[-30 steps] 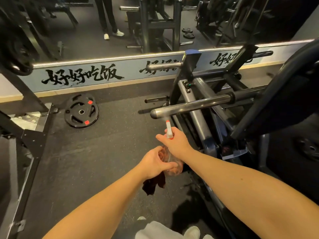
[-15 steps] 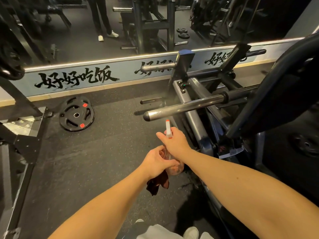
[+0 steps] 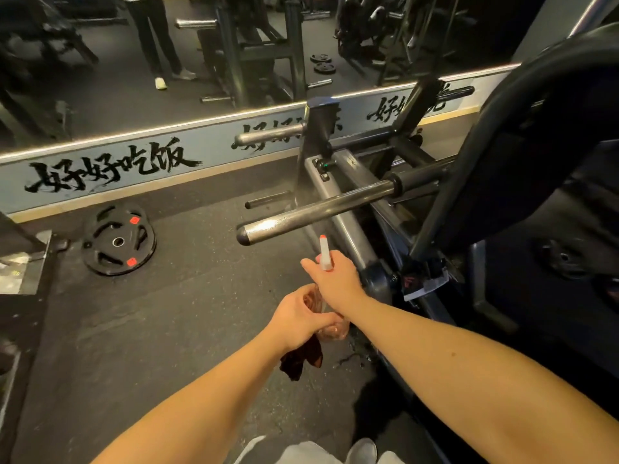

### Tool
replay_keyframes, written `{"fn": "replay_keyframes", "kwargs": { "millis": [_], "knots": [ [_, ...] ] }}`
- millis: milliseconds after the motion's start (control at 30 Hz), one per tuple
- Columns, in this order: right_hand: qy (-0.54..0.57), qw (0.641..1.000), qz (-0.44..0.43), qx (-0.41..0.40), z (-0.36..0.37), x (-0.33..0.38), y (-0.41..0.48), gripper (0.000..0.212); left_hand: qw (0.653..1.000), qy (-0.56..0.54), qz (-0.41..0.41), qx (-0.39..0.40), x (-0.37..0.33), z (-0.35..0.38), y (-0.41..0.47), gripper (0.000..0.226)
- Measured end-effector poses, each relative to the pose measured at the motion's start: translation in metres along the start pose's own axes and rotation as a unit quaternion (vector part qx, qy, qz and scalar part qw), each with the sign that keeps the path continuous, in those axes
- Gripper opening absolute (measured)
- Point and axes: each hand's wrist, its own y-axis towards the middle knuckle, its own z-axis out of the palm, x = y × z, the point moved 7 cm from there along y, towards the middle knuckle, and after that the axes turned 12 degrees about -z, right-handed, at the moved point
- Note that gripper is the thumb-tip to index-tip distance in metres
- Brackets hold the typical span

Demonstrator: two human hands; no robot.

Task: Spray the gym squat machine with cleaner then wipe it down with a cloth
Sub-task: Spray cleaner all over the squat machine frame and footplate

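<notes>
Steel bar (image 3: pixel 318 209) droplet-speckled | right hand (image 3: pixel 335 281) grips clear spray bottle (image 3: pixel 324 252) | left hand (image 3: pixel 299 318) holds dark cloth (image 3: pixel 301 360)

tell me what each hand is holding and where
The right hand grips the spray bottle at its neck, under the white nozzle. The left hand holds the bottle's base together with a dark cloth.

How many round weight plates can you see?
3: a black plate with orange marks on the floor at left, and two small plates up in the mirror. A dark round shape at far right may be another.
</notes>
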Motion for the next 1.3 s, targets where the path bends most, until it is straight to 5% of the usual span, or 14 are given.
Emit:
{"fn": "replay_keyframes", "kwargs": {
  "millis": [333, 433, 700, 1000, 1300],
  "knots": [
    [0.006, 1.000, -0.001, -0.028, -0.066, -0.022, 0.008, 0.035, 0.999, 0.011, 0.026, 0.019, -0.048, 0.046, 0.016, 0.061],
    [0.025, 1.000, -0.007, 0.002, -0.081, -0.027, 0.010, 0.043, 0.999, 0.030, 0.036, 0.002, -0.058, 0.058, 0.019, 0.076],
    [0.003, 1.000, -0.012, -0.021, -0.111, -0.048, 0.024, 0.040, 0.998, 0.002, 0.047, -0.049, -0.072, 0.080, 0.021, 0.075],
    [-0.046, 0.996, 0.047, -0.056, -0.114, -0.065, 0.049, 0.045, 0.998, 0.004, 0.056, 0.016, -0.075, 0.080, 0.063, 0.049],
    [-0.081, 0.986, 0.083, -0.117, -0.122, -0.067, 0.083, 0.063, 0.993, 0.021, 0.081, 0.086, -0.100, 0.064, 0.107, 0.050]
  ]
}}
